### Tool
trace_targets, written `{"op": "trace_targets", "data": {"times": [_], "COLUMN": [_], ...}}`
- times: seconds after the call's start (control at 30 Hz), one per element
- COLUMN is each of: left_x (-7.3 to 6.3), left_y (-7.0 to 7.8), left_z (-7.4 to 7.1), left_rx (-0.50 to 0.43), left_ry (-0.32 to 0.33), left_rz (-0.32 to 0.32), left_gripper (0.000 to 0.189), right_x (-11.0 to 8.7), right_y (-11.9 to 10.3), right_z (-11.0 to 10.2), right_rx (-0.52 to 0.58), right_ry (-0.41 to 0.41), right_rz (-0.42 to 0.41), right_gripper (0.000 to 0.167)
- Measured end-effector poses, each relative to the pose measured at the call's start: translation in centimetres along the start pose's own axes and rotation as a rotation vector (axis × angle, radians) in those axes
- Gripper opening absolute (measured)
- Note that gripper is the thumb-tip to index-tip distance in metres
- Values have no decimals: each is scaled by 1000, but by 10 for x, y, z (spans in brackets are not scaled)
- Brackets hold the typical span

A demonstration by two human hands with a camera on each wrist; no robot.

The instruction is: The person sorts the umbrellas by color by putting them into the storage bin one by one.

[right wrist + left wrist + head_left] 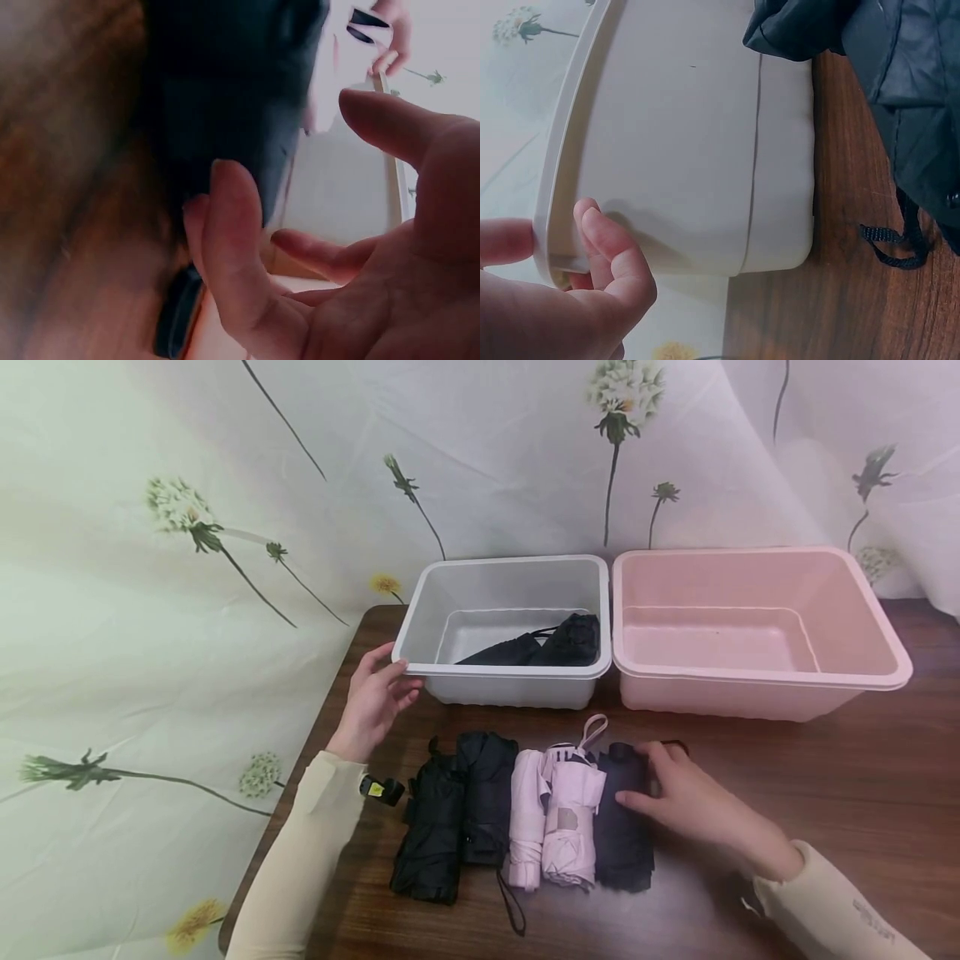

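Five folded umbrellas would be several in a row on the table. At its right end lies a navy folded umbrella [625, 852], with my right hand [693, 802] over its upper right side, thumb and fingers spread apart. Beside it are a pale pink umbrella [570, 793] with a wrist loop and a slimmer pale pink one [527, 827]. Two black folded umbrellas, a nearer one [429, 835] and another [489, 793], lie to the left. My left hand [375, 702] pinches the front left corner of the light grey bin [517, 689], thumb on the rim and fingers below it.
Inside the grey bin, dark folded umbrellas [573, 642] lie at the right. A pink bin [727, 700] stands close against its right side. Behind both hangs a flower-printed cloth [495, 460]. The brown wooden table [825, 777] extends to the right of my right hand.
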State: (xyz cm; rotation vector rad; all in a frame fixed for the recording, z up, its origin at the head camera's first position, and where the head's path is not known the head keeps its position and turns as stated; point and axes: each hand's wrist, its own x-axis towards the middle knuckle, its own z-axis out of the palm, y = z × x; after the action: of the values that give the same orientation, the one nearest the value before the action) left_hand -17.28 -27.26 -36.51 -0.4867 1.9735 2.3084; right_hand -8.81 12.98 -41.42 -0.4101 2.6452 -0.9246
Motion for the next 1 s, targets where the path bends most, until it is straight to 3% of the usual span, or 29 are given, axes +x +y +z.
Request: {"op": "trace_targets", "data": {"times": [0.17,0.53,1.0], "left_x": [1,1,0], "left_y": [-1,-1,-1], "left_z": [0,-1,-1], "left_rx": [2,-18,-8], "left_ry": [-1,0,8], "left_rz": [-3,-5,-13], "left_gripper": [46,45,46], "right_x": [-6,-4,-2], "right_y": [-4,-10,-10], "right_z": [10,25,18], "right_rx": [-40,-88,-139], "right_ry": [-52,-62,-141], "right_rz": [53,140,165], "right_gripper": [91,114,115]}}
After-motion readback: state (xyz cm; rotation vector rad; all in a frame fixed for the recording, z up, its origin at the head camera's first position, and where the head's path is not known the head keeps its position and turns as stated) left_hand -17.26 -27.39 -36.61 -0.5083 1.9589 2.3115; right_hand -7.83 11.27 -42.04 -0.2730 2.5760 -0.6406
